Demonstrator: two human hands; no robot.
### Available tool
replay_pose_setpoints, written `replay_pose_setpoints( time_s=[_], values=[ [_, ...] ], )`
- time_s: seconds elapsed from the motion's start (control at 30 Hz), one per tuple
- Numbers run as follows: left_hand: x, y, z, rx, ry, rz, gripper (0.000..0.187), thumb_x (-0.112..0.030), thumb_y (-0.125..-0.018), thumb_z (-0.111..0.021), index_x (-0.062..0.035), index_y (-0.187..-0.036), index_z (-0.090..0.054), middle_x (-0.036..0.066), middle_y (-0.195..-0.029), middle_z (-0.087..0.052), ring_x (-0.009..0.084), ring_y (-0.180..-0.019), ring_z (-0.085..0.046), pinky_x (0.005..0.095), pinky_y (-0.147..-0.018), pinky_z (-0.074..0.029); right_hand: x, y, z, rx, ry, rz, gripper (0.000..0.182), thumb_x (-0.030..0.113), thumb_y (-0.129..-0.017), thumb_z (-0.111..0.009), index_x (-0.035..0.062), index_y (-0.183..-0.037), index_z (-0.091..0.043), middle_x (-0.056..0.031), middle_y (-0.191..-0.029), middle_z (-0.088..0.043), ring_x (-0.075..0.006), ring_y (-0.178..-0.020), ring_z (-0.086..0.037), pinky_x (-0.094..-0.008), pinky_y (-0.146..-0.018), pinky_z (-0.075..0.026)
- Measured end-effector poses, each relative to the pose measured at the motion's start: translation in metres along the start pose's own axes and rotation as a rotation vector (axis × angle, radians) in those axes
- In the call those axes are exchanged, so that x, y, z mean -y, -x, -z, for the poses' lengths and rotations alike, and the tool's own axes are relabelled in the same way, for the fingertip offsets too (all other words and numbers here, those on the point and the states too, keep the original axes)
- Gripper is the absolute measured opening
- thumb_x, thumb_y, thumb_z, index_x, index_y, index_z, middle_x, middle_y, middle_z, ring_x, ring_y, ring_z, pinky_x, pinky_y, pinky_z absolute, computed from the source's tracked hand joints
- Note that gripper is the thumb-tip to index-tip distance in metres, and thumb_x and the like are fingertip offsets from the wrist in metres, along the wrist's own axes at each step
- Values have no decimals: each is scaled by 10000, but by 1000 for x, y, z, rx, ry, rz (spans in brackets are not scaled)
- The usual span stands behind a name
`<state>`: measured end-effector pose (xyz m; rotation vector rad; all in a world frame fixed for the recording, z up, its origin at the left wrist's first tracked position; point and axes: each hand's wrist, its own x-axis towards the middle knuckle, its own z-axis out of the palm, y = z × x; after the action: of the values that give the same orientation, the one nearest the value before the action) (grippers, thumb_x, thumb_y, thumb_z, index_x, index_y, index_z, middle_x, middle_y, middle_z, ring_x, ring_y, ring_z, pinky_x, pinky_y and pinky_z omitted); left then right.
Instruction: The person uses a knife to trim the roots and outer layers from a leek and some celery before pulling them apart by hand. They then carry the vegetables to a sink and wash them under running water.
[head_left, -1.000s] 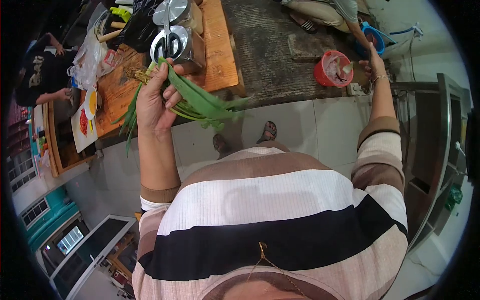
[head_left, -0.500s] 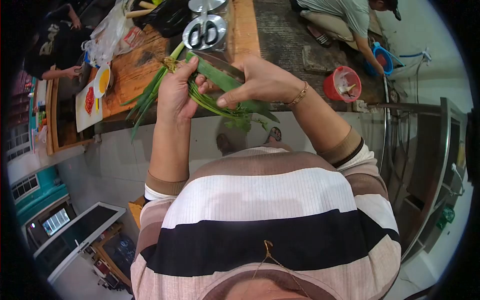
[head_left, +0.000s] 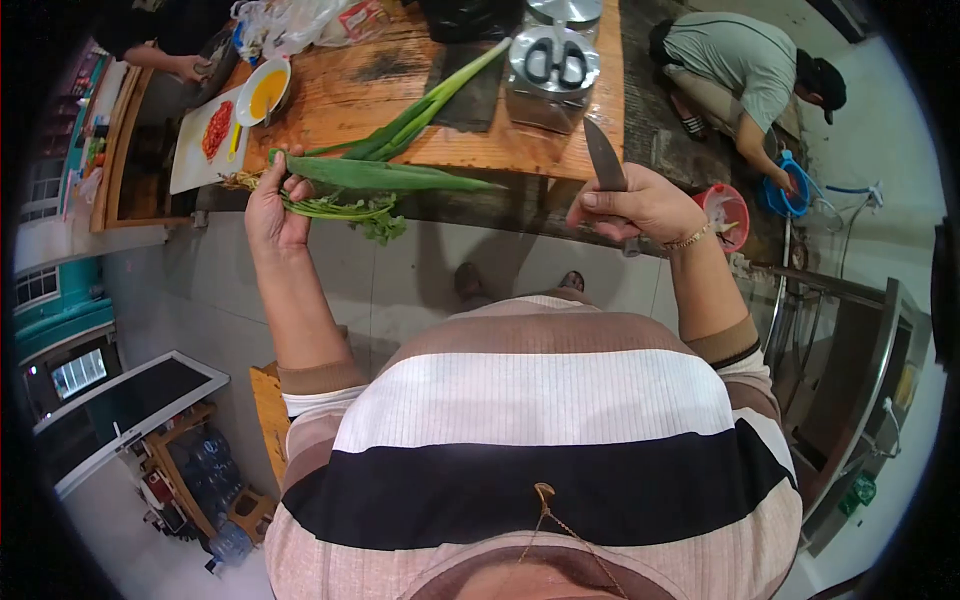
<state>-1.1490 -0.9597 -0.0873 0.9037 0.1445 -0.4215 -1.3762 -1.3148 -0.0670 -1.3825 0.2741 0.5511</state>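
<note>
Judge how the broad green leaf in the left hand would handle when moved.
The broad green leaf is probably light: the left hand holds it by one end. It is likely springy rather than limp, since it runs nearly straight past the fingers, though sag is hard to judge from above. Its narrow tip would probably flop first.

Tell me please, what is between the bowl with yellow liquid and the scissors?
In the head view, a long green stalk slants between the bowl and the scissors, crossing a dark flat thing.
</note>
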Motion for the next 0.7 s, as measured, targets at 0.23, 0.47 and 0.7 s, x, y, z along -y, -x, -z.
replay_pose_setpoints(
  time_s=[0.23,0.47,0.7],
  values=[
    [-32,-5,9,89,7,-28,152,-111,-901,-530,-23,-1026,-529,125,-932,-613,75,-589,-453,191,-483,-402,19,-43,-41,-222,-275,112,534,484,-927,-379,31,-1155,-546,26,-562,-378,-57,-421,-328,-187,-384,-275],
    [-33,9,-21,129,-176,-100,185,-130,-909,-518,-4,-1044,-533,142,-894,-625,87,-587,-517,225,-518,-497,62,-112,-117,228,-407,-49,596,557,-931,-224,140,-1348,-313,-9,-600,-423,-67,-393,-358,-191,-295,-270],
    [-60,4,-2,109,-241,-153,168,-124,-919,-488,-8,-1037,-516,184,-894,-616,129,-603,-581,347,-609,-575,41,-164,-119,351,-559,-302,633,653,-876,-276,82,-1074,-464,-14,-588,-432,-43,-342,-215,-176,-291,-189]
  ],
)
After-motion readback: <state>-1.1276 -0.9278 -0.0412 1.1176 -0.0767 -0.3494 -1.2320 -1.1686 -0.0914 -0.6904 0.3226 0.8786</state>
